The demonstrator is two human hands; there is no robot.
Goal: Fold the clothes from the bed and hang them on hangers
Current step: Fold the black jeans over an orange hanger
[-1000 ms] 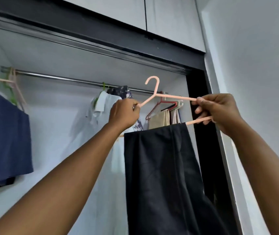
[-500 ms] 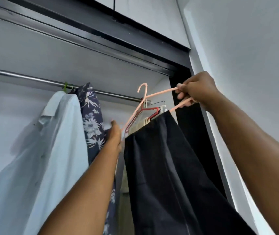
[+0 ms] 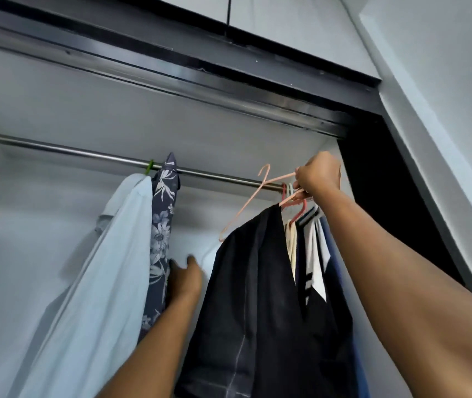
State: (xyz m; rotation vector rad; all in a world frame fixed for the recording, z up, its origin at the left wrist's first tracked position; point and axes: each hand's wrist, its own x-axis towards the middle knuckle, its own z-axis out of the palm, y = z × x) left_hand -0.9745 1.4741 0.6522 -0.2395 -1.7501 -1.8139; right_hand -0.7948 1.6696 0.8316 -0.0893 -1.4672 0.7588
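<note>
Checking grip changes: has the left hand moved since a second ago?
Yes. The left hand left the pink hanger and dropped below the rail, beside the floral shirt.

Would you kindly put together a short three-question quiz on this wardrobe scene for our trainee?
1. True or false: the right hand grips the pink hanger that carries the black trousers.
2. Which garment is the left hand right beside? A the floral garment; B a red coat; C a yellow towel.
3. Fill in: the hook on the rail just above the light blue shirt is coloured ____.

Key: 1 true; 2 A; 3 green.
</note>
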